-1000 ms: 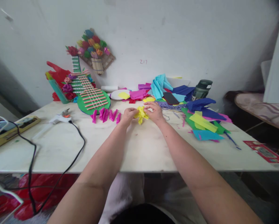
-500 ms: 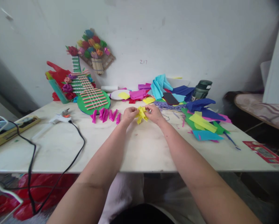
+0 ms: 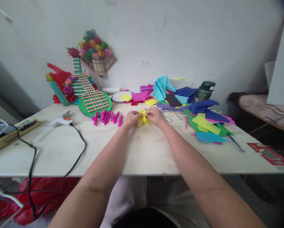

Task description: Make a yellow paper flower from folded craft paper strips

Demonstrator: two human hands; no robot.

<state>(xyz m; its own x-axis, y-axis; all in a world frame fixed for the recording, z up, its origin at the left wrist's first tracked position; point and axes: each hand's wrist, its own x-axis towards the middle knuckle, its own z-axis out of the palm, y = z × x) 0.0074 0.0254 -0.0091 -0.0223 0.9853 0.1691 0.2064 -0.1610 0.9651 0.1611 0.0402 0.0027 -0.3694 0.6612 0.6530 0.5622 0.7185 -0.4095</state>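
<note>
Between my two hands is a yellow paper flower (image 3: 143, 118) with several folded petals spread outward, held just over the table. My left hand (image 3: 132, 117) pinches its left side. From the right, my right hand (image 3: 156, 116) grips another petal between thumb and fingers. Several folded pink paper pieces (image 3: 105, 117) lie in a row on the table, left of my left hand. Right of my right hand are a bundle of purple string (image 3: 171, 108) and thin sticks.
A green guitar-shaped craft (image 3: 94, 103) leans at the back left. A glue gun (image 3: 61, 120) with a black cord and a power strip (image 3: 16, 134) lie at left. Coloured paper sheets (image 3: 206, 123), a phone (image 3: 173, 100) and a dark green bottle (image 3: 205, 91) are at right.
The yellow paper flower has turned slightly and its petals sit differently between my fingers. My right hand's fingers have shifted a little on it. The other things stay put.
</note>
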